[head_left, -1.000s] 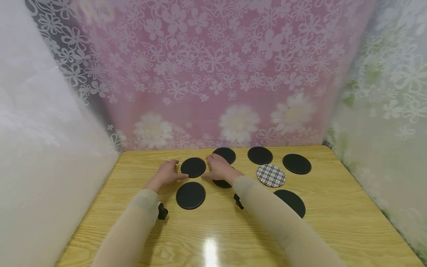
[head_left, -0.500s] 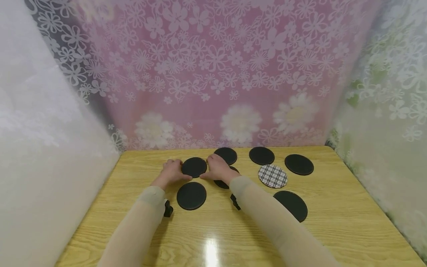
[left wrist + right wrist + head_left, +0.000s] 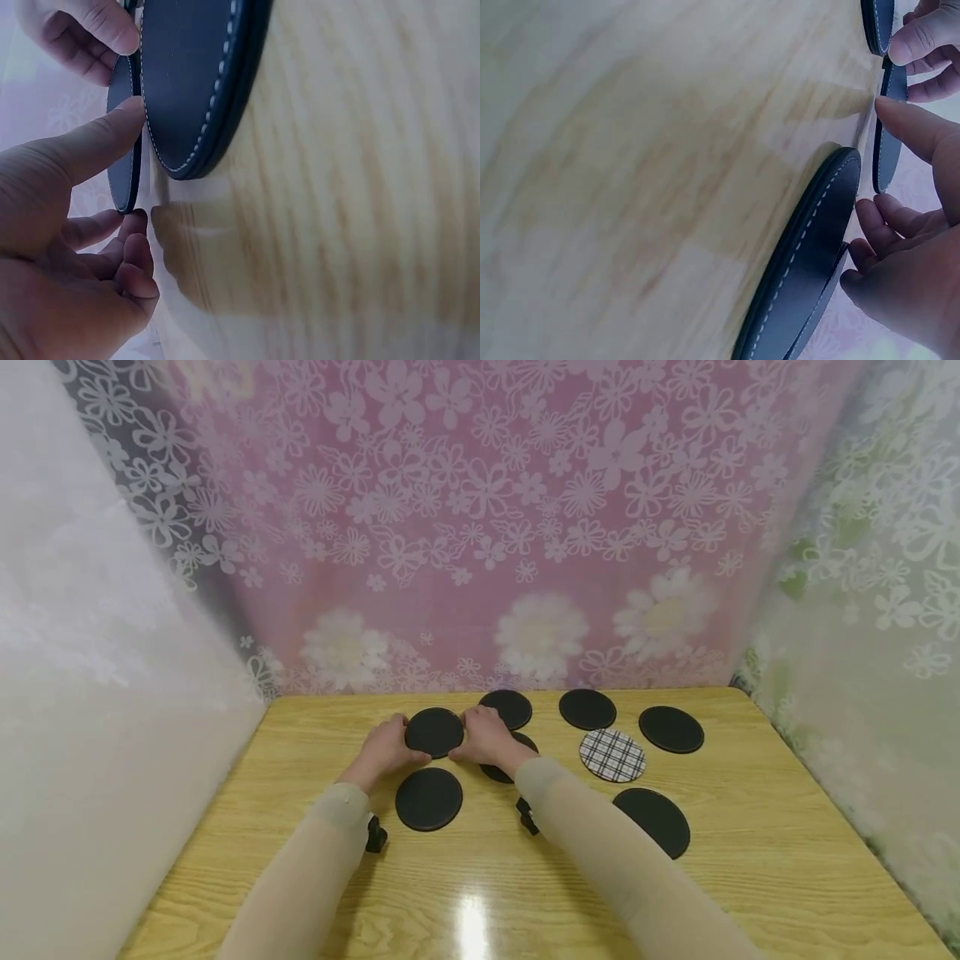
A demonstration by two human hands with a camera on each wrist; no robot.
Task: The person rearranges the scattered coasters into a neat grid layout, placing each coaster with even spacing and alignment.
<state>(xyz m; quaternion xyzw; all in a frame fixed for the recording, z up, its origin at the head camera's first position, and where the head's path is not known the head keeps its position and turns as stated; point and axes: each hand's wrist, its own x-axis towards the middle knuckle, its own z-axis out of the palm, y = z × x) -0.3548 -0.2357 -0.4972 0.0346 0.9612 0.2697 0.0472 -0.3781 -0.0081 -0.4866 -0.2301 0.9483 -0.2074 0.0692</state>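
Observation:
A round black coaster (image 3: 434,732) with pale edge stitching is held between both hands toward the back left of the table. My left hand (image 3: 387,747) grips its left side, thumb at the near edge and fingers at the far side. From the right, my right hand (image 3: 486,739) holds the opposite edge the same way. In the left wrist view the coaster (image 3: 121,161) stands off the wood with fingertips at its rim. The right wrist view shows the held coaster (image 3: 887,142) edge-on between thumb and fingers.
A second black coaster (image 3: 429,799) lies just in front. Another coaster (image 3: 517,770) is partly hidden under the right hand, with one (image 3: 513,706) behind it. More black coasters and a plaid one (image 3: 612,755) lie to the right. A pink floral curtain (image 3: 480,527) borders the table's back.
My left hand has moved right and closed onto the coaster's edge. The right hand has drawn in to its other side, and the coaster has risen slightly.

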